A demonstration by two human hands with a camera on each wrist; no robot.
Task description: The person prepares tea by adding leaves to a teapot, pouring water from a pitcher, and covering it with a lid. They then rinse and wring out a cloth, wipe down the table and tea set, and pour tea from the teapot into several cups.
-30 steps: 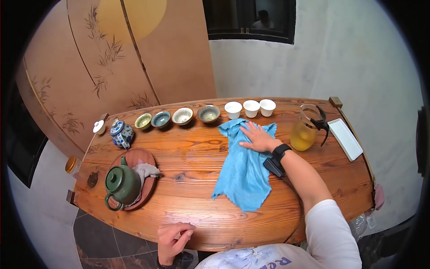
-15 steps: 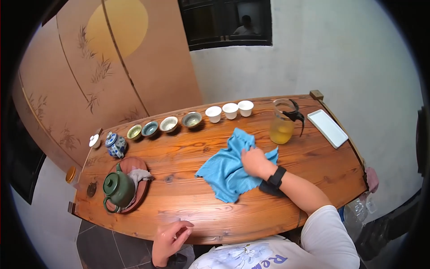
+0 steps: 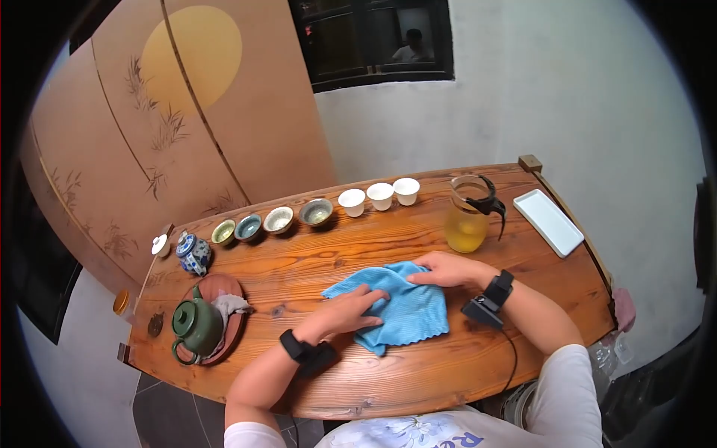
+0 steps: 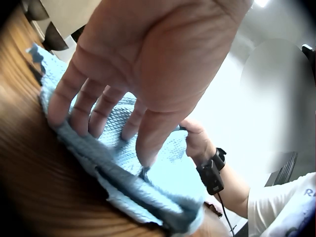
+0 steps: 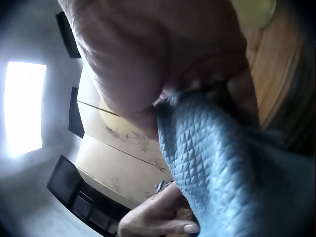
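A blue cloth (image 3: 407, 310), textured and partly folded, lies on the wooden table in front of the person. At its upper right edge, the right hand (image 3: 448, 269) pinches the cloth; in the right wrist view the cloth (image 5: 212, 153) rises into its curled fingers. From the left, the left hand (image 3: 340, 312) rests on the cloth with fingers spread. Seen close in the left wrist view, the fingers of the left hand (image 4: 148, 64) reach down fairly straight onto the fabric, and the thumb touches it too.
A glass pitcher (image 3: 467, 228) of yellow liquid stands beyond the right hand, near a white tray (image 3: 549, 222). White cups (image 3: 379, 196) and small bowls (image 3: 278, 219) line the far edge. At left are a blue-and-white teapot (image 3: 194, 254) and a green teapot (image 3: 198, 328) on a round tray (image 3: 237, 328).
The right hand has drawn the cloth nearer from its spread position, and it is now bunched and folded smaller. The left hand has come from the table's front edge onto the cloth.
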